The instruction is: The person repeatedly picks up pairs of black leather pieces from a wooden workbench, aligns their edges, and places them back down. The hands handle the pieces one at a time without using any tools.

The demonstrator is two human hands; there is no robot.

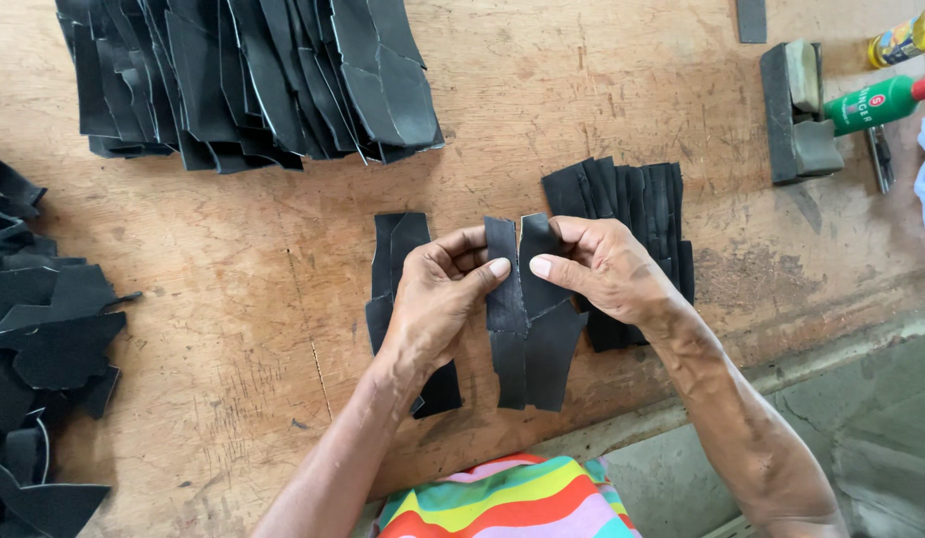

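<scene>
Your left hand (438,299) and right hand (607,269) each pinch one black piece (527,329) by its far end, edges meeting between your thumbs, long axes running near to far. Stacks (632,204) lie just right and left; the surface (233,229) edge is close below.

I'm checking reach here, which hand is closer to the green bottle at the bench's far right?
Right. The right hand grips black cut pieces mid-bench, below-left of the green bottle. The left hand sits farther left, beyond those pieces.
</scene>
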